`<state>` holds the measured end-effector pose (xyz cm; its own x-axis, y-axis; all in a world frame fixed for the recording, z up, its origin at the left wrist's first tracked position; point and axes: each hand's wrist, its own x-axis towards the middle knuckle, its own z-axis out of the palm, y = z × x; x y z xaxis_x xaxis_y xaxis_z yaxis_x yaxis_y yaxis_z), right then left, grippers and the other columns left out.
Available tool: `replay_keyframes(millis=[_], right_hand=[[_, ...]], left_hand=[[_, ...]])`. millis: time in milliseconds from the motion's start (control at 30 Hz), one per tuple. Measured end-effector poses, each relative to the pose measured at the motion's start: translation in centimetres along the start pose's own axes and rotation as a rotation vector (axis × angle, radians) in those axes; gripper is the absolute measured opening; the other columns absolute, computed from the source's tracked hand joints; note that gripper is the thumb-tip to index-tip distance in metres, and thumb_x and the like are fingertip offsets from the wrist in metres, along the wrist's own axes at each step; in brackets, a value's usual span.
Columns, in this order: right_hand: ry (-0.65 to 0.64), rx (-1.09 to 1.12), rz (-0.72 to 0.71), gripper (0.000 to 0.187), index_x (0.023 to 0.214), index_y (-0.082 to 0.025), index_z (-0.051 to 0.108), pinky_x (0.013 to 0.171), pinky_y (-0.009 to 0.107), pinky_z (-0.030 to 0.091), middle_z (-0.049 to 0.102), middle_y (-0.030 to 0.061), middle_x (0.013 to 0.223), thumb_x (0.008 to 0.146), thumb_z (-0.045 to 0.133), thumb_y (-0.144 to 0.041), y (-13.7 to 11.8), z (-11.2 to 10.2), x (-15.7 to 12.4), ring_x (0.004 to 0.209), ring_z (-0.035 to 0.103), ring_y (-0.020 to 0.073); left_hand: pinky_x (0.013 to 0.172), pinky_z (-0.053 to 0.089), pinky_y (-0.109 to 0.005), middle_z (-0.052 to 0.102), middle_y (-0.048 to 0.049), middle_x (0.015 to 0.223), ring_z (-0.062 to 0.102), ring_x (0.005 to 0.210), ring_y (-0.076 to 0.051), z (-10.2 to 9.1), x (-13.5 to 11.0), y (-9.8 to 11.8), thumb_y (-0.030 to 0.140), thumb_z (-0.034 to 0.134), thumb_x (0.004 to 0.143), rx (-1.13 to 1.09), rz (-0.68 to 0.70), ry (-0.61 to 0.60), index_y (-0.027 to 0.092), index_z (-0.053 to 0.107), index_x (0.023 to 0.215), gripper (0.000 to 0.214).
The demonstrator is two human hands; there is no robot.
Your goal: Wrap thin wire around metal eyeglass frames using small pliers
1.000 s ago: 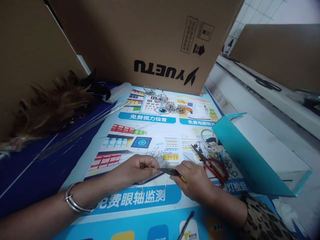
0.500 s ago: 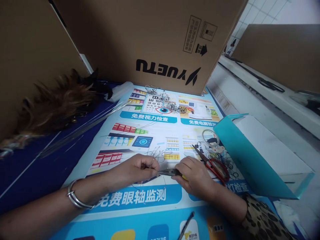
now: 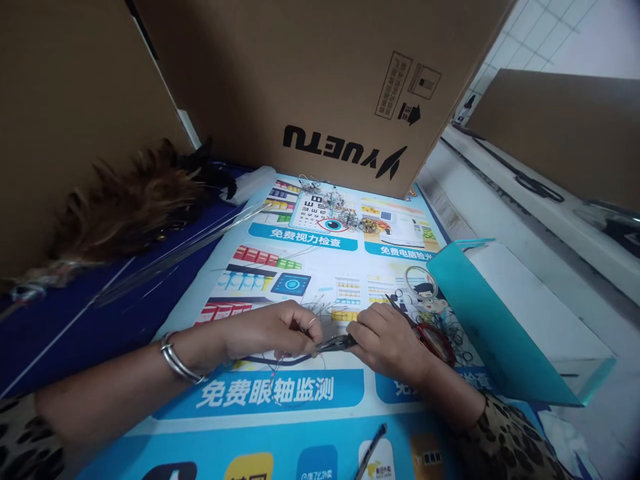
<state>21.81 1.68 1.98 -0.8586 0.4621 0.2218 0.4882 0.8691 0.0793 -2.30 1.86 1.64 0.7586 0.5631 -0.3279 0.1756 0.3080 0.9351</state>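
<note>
My left hand (image 3: 280, 330) pinches a thin wire (image 3: 300, 403), whose loose ends trail below the fingers with small reddish bits on them. Closed around a pair of pliers (image 3: 336, 343) is my right hand (image 3: 387, 337); its palm and fingers cover the handles. The dark jaws point left and meet the wire at my left fingertips. The exact point of grip is too small to make out. Behind the hands lie several cut wires (image 3: 325, 308). Red-handled scissors (image 3: 436, 345) rest just beyond my right hand, partly hidden by it.
A tall cardboard box (image 3: 325, 67) stands at the back. At right are an open teal box (image 3: 493, 340), a clear ring (image 3: 421, 282) and small wire pieces (image 3: 457, 333). Tangled wire (image 3: 345, 210) lies at the back. Left are a feather duster (image 3: 125, 193) and long wires (image 3: 185, 250).
The view has shifted slightly. My right hand has rolled over the pliers, hiding the yellow handle, and the jaws now slant more. It covers more of the scissors. The left hand keeps its pinch.
</note>
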Motion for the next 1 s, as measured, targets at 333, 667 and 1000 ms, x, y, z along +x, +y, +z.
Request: replay_keyframes(millis=[333,667,1000], right_hand=[[0.024,-0.076,-0.078,0.02,0.09,-0.016,0.056,0.062,0.031,0.029,0.051,0.0051,0.077,0.084,0.048,-0.034,0.1,-0.7,2.1,0.074,0.042,0.0185],[0.058,-0.024,-0.034,0.02,0.077,-0.016,0.054,0.059,0.03,0.028,0.052,0.0047,0.074,0.085,0.047,-0.033,-0.3,0.4,1.7,0.071,0.043,0.0173],[0.0,0.229,0.352,0.02,0.085,-0.016,0.056,0.063,0.026,0.037,0.058,0.0058,0.081,0.086,0.048,-0.035,-1.1,1.0,1.1,0.076,0.051,0.0166]], left_hand=[[0.039,0.024,-0.017,0.043,0.0055,0.049,0.031,0.041,-0.005,-1.8,-0.9,0.3,0.017,0.058,0.069,-0.051,0.063,-0.056,0.013,0.062,0.07,0.006],[0.039,0.026,-0.017,0.044,0.0057,0.048,0.033,0.04,-0.005,-1.7,-0.7,-0.1,0.021,0.062,0.067,-0.075,0.029,-0.024,0.013,0.061,0.069,0.008],[0.048,0.03,-0.018,0.051,0.0027,0.065,0.04,0.053,-0.008,-1.2,-0.8,0.6,0.033,0.057,0.076,0.164,0.087,0.231,0.015,0.059,0.083,0.02]])
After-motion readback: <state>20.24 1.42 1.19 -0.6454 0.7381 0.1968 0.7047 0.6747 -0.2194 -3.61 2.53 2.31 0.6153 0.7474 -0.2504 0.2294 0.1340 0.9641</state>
